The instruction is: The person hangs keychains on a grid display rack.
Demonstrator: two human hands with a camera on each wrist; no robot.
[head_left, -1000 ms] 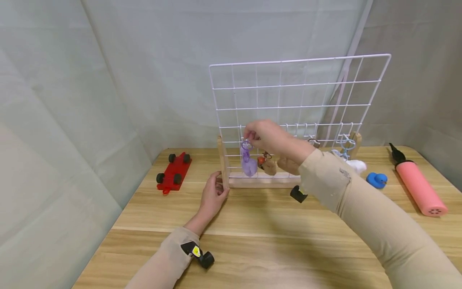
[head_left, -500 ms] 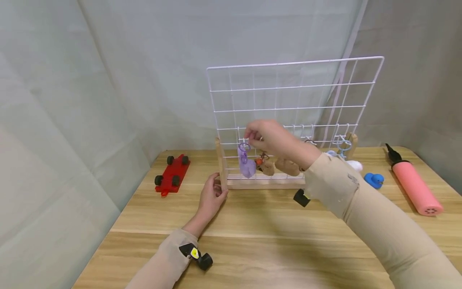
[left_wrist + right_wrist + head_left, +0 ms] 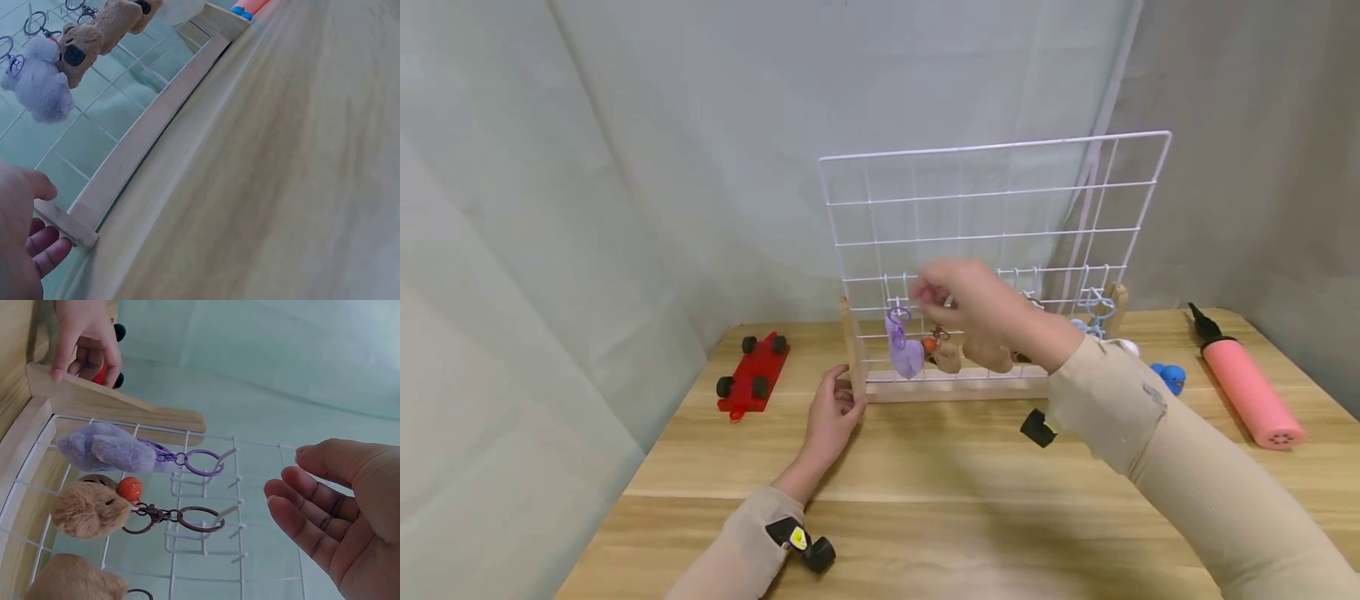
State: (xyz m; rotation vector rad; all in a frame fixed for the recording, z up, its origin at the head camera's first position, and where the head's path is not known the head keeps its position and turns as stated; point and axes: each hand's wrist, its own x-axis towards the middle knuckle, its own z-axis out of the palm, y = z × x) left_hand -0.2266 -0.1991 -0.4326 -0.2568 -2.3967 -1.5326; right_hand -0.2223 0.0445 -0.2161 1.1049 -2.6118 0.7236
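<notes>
My left hand [image 3: 831,421] holds the left wooden upright [image 3: 852,350] of a white wire grid rack [image 3: 992,147], thumb in front and fingers behind. Just in front of the grid, my right hand [image 3: 958,293] has loosely bent fingers with nothing between them. In the right wrist view, a purple plush keychain [image 3: 112,450] hangs by its ring from a white hook, and the right hand's fingertips are apart from that ring. Beside it hangs a brown plush keychain [image 3: 87,509] with an orange bell. Another brown plush [image 3: 75,578] shows below it.
A keychain with a light-blue ring [image 3: 1099,308] hangs at the rack's right end, partly behind the right sleeve. Left on the table lies a red wheeled toy chassis [image 3: 752,375]. Right of the rack are a blue rubber duck [image 3: 1171,377] and a pink hand pump [image 3: 1251,392].
My right hand has drawn away from the purple keychain's ring, which now hangs on the hook alone. The left hand keeps its hold on the upright. The view has shifted slightly.
</notes>
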